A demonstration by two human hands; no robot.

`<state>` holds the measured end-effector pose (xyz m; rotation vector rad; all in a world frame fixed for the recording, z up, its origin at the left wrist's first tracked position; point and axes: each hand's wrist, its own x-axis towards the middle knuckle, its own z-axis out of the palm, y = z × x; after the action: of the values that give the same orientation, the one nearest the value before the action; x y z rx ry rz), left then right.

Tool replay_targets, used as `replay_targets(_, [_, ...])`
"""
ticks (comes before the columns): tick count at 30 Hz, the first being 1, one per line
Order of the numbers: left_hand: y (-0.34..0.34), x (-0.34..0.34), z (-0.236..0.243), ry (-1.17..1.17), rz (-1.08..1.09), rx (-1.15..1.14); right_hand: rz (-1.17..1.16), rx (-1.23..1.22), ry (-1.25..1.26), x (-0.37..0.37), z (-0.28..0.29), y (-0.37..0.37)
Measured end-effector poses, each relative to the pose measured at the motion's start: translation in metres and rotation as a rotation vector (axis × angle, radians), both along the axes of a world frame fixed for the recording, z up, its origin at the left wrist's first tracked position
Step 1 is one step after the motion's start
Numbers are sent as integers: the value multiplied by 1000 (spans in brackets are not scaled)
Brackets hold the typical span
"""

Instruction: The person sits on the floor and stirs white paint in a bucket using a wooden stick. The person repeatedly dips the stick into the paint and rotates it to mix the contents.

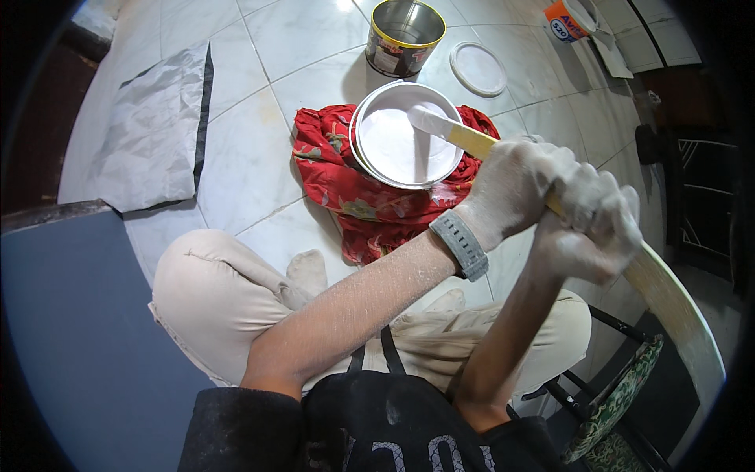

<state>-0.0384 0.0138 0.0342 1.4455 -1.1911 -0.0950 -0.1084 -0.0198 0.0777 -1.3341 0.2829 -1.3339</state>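
Both my hands are wrapped round a long flat wooden stick (472,140) that slants from the upper middle down to the right. My left hand (507,185), with a grey watch strap at its wrist, grips it nearer the bucket. Close behind it my right hand (594,236) is closed on the same stick. White residue coats both hands. The stick's whitened lower end reaches into a white bucket (356,145) holding smooth white paint or paste (389,145). A crumpled red floral cloth (326,149) lies around the bucket's base.
Beyond the bucket stand a dark, yellow-rimmed can (405,51) and a round white lid (478,69). An orange-and-white tub (566,22) is at far right. A pale sack (149,126) lies left, above a blue-grey surface (79,315). A green-patterned chair (617,401) stands near right.
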Motion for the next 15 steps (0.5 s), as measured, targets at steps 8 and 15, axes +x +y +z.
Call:
replay_targets(8, [1, 8, -32, 202, -55, 159, 36, 206, 145, 20, -27, -6])
replay_targets(15, [8, 4, -17, 129, -54, 351, 101, 341, 6, 12, -17, -11])
